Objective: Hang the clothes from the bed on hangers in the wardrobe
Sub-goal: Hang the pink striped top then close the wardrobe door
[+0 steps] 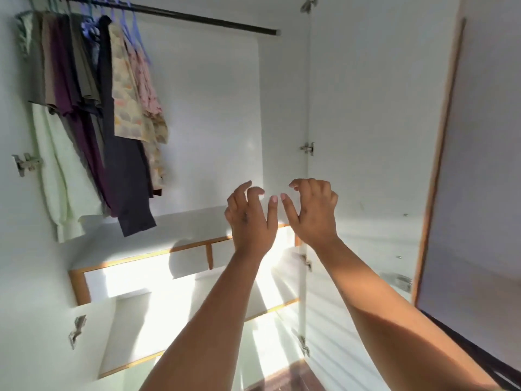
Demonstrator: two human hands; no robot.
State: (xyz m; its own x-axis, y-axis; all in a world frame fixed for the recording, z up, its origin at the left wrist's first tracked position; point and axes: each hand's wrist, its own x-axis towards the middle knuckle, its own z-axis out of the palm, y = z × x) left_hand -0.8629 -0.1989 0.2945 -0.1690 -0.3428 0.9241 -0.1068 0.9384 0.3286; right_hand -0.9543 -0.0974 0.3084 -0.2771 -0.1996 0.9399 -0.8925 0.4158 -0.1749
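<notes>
In front of the open wardrobe (197,108) we are holding both hands up side by side, and neither is carrying anything. The fingers (248,193) of our left hand (251,218) are curling loosely, clawlike, with the thumb reaching up toward the right. Our right hand (313,213) is mirroring it, its fingers bending at the knuckles and its thumb pointing up and left, so the two thumb tips are sitting near each other without touching. Both bare forearms are stretching up from the bottom of the view, with sunlight falling across them.

Beyond the hands, sunlight is striking the white shelf (158,238) with its wooden edging and the drawer fronts (146,275) below it. To the right, the wardrobe door (380,136) is standing open on metal hinges (308,148).

Up at the left, well apart from our hands, the clothes (93,108) are hanging in a tight bunch on the dark rail (197,15): a pale green garment at the far left, then grey, beige and purple pieces, a long dark navy one, and patterned cream and pink fabrics at the right end. Lilac hangers (132,32) are showing above the patterned pieces. The rest of the rail to the right is running bare toward the side panel.
</notes>
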